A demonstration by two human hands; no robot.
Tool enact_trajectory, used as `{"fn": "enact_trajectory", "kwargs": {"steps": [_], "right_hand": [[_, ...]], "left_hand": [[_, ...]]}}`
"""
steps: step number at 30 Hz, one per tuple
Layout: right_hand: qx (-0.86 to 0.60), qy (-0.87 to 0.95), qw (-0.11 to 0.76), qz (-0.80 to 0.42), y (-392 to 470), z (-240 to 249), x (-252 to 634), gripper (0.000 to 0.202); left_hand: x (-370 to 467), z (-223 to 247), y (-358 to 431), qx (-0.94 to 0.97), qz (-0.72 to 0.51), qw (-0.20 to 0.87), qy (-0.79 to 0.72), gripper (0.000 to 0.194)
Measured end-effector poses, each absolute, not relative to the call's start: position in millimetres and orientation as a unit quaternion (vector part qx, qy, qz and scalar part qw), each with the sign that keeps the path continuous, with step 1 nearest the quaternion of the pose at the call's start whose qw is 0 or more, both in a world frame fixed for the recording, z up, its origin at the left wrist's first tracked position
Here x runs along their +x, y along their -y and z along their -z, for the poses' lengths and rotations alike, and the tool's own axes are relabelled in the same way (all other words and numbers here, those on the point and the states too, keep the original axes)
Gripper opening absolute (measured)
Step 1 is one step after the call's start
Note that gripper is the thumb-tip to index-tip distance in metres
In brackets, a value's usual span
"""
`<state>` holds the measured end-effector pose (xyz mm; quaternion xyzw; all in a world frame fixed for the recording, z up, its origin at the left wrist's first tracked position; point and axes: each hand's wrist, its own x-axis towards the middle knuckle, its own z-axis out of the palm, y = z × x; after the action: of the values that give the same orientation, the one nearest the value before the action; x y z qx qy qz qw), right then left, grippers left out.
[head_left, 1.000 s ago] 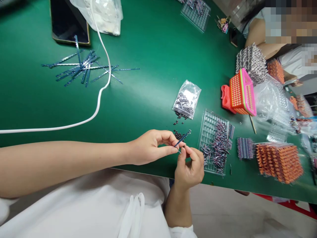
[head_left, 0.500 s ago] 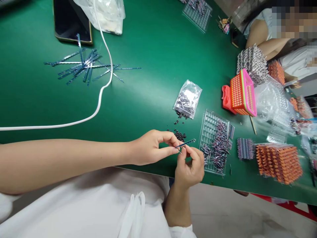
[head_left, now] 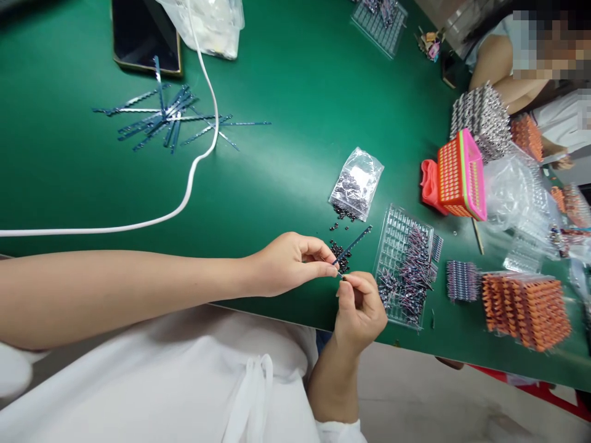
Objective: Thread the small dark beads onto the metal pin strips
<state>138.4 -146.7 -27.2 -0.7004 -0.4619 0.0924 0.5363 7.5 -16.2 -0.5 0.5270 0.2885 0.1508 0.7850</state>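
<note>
My left hand (head_left: 295, 264) reaches across from the left, thumb and fingers pinching a thin dark-blue strip (head_left: 354, 242) that slants up to the right. Just below and to the right, my right hand (head_left: 360, 312) is closed in a pinch at the strip's lower end; a tiny dark piece shows at its fingertips, too small to name. Loose small black beads (head_left: 342, 261) lie on the table behind my fingertips. Right of my hands, a clear compartment tray (head_left: 386, 237) holds a heap of thin purple-blue pieces (head_left: 413, 267).
A clear bag of black beads (head_left: 356, 184) lies behind. More blue strips (head_left: 168, 115) are piled near a phone (head_left: 145, 37) and a white cable (head_left: 184, 200). Rightward stand an orange-and-pink basket (head_left: 455, 175) and orange stacks (head_left: 524, 311). Another person sits at the far right.
The blue strip has swung steeper, its free end now pointing further upward. My right fingertips have dropped slightly below the left ones. The whole view has shifted a little.
</note>
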Motion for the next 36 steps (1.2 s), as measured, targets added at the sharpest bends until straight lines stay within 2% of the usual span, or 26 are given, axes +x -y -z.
{"fn": "enact_trajectory", "kwargs": {"steps": [36], "right_hand": [[-0.694, 0.468, 0.537, -0.103, 145.9, 27.1, 137.3, 0.002]], "left_hand": [[1.3, -4.9, 10.5, 0.671, -0.138, 0.673, -0.278, 0.020]]}}
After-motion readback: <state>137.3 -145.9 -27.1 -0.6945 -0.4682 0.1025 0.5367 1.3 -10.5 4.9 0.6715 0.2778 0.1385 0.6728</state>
